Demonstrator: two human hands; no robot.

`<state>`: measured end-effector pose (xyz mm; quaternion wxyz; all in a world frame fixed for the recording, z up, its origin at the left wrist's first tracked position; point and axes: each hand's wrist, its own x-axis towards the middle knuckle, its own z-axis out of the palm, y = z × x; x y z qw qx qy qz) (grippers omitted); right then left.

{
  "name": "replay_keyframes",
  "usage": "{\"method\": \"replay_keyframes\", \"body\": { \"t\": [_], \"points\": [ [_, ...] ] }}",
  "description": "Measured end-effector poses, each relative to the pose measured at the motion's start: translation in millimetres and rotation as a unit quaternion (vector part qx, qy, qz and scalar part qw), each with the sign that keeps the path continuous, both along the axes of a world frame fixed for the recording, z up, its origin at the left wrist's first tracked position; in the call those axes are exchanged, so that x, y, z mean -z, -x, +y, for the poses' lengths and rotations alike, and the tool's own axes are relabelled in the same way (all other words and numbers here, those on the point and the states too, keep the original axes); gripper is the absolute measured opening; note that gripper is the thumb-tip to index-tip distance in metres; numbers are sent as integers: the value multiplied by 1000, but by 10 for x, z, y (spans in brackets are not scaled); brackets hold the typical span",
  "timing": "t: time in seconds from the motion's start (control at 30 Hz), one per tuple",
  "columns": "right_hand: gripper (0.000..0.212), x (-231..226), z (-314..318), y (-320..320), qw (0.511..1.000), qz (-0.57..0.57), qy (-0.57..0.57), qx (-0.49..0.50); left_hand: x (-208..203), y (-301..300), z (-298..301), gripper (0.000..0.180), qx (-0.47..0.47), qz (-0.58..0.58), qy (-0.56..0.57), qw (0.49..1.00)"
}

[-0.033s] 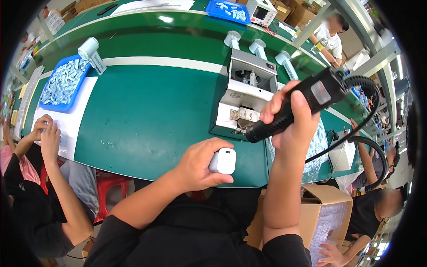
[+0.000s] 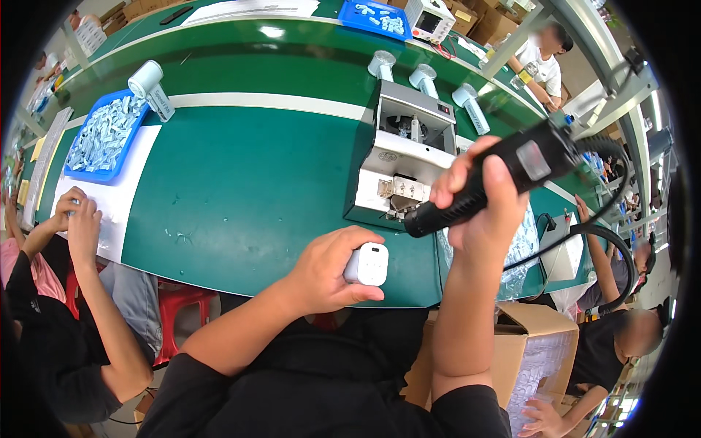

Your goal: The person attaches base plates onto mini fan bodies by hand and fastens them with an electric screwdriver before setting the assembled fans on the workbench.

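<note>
Near the table's front edge, my left hand (image 2: 327, 269) is wrapped round a small white device (image 2: 374, 264). The device's rounded end faces up, with a dark slot and small holes in it. My right hand (image 2: 485, 197) grips a black corded electric screwdriver (image 2: 533, 157), slanted with its nose low and to the left. Its tip is beside the front of a screw feeder (image 2: 387, 164), apart from the white device. I cannot see a bit at the nose. The grip and slot end of the device show, while its lower body is hidden in my palm.
Light-blue handheld fans (image 2: 467, 109) stand behind the feeder. At left is a blue tray (image 2: 109, 175) of small pale parts, near a co-worker's hands (image 2: 80, 219). A clear plastic bag (image 2: 515, 281) and a white box (image 2: 562, 255) lie right, above an open carton (image 2: 511, 321).
My right hand has shifted slightly right and down with the electric screwdriver, whose rear end and cable moved a little right. My left hand and the white device stay nearly still.
</note>
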<state>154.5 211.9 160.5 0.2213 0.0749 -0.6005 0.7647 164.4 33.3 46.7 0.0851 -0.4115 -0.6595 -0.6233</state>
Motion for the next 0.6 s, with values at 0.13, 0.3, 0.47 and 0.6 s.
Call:
{"method": "replay_keyframes", "body": {
  "t": [0.13, 0.3, 0.47, 0.6],
  "points": [
    [48, -199, 54, -308, 991, 93, 60, -80, -43, 9, 40, 64, 1, 16, 15, 1000],
    [53, -603, -71, -625, 976, 162, 45, -141, -46, 16, 32, 64, -6, 30, 27, 999],
    [53, -604, -174, -670, 978, 159, 36, -130, -87, 9, 69, 65, 0, 34, 45, 998],
    [50, -571, -196, -637, 978, 156, 36, -130, -92, 4, 65, 64, -10, 38, 39, 998]
  ]
}}
